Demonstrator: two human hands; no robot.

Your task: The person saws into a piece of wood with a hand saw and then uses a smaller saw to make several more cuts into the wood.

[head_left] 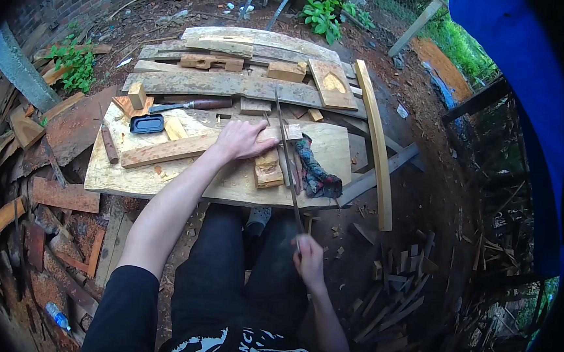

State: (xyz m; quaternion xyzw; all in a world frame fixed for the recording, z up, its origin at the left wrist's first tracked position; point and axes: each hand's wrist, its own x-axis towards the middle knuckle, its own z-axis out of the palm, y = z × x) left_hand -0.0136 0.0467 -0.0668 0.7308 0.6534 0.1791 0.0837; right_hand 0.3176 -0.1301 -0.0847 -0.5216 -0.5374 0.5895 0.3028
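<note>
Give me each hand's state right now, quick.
Left hand: open, pressed flat on the long pale wooden strip lying on the plywood board.
Right hand: closed around the handle of the thin-bladed hand saw.

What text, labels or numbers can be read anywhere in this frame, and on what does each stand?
"ENC": part of a white print on the person's black shirt; the letters on either side are cut off or distorted and cannot be read.
Plastic bottle on the ground: its label is too small to read.
Nothing legible on the saw, chisel or boards.
</note>
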